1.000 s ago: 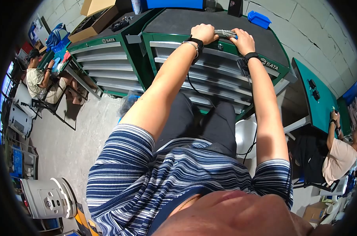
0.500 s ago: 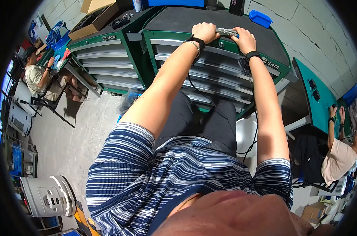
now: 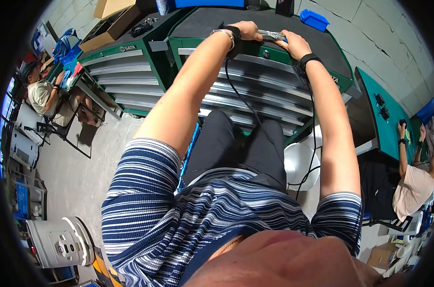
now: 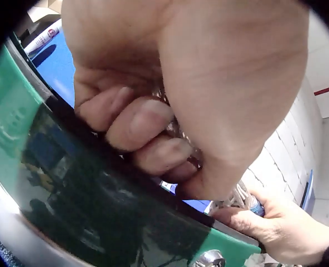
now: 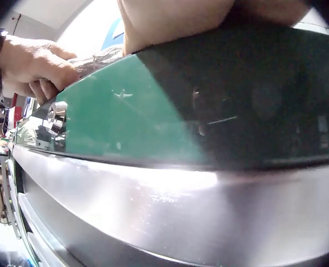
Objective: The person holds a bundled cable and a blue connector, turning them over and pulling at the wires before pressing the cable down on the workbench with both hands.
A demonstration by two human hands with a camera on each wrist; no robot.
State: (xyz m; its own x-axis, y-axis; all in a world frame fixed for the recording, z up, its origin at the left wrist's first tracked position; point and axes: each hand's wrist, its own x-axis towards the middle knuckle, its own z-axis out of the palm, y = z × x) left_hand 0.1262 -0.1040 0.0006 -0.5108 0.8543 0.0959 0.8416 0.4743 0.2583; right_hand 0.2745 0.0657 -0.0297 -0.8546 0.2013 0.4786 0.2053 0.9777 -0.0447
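A bundle of clear, silvery strands [image 3: 273,35] stretches between both hands over the front edge of the green tool cabinet [image 3: 293,58]. My left hand [image 3: 247,30] grips its left end; in the left wrist view the fingers [image 4: 142,125] curl tightly around it. The right hand [image 3: 295,45] holds the other end, thumb along the near side, next to a small blue part [image 4: 257,207]. In the right wrist view the bundle [image 5: 100,60] runs just above the cabinet's edge, and the right hand [image 5: 175,22] shows only in part at the top.
The cabinet's dark mat [image 3: 217,24] carries a blue bin [image 3: 314,20] at the back right. A second cabinet on the left bears an open cardboard box [image 3: 109,33] and black cables [image 3: 144,27]. A white stool [image 3: 300,165] stands below. Two people sit at side tables.
My left hand has shifted slightly forward and left, its wrist turning, while the left elbow has swung outward. My right hand keeps its grip with little movement. The head view has tilted slightly.
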